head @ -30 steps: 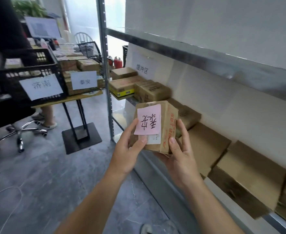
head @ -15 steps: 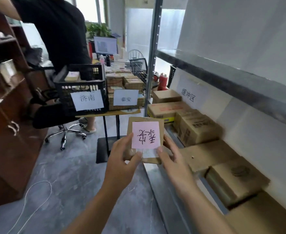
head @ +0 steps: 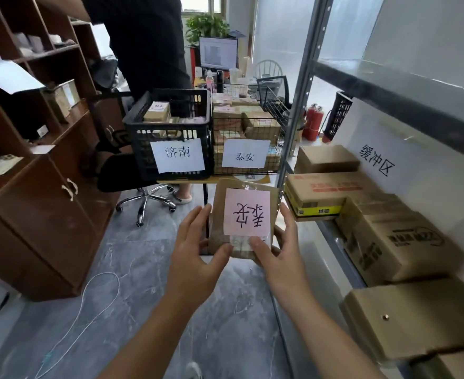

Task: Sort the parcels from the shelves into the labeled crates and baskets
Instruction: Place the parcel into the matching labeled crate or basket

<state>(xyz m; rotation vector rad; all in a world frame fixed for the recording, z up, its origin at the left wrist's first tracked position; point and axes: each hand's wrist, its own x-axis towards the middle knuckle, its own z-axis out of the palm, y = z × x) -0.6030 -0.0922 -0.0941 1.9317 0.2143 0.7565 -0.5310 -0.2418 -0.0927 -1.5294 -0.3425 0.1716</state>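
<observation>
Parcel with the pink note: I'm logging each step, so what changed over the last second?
The parcel was carried away from the shelf and now faces the labeled black crate and wire basket. The left hand and right hand still grip its lower sides, pink note upside down as before.

My two bare forearms stretched forward, angled toward each other, my left hand (head: 195, 258) clasped the left side of a parcel (head: 219, 214), thumb on its front, my right hand (head: 282, 253) clasped the right side likewise
</observation>
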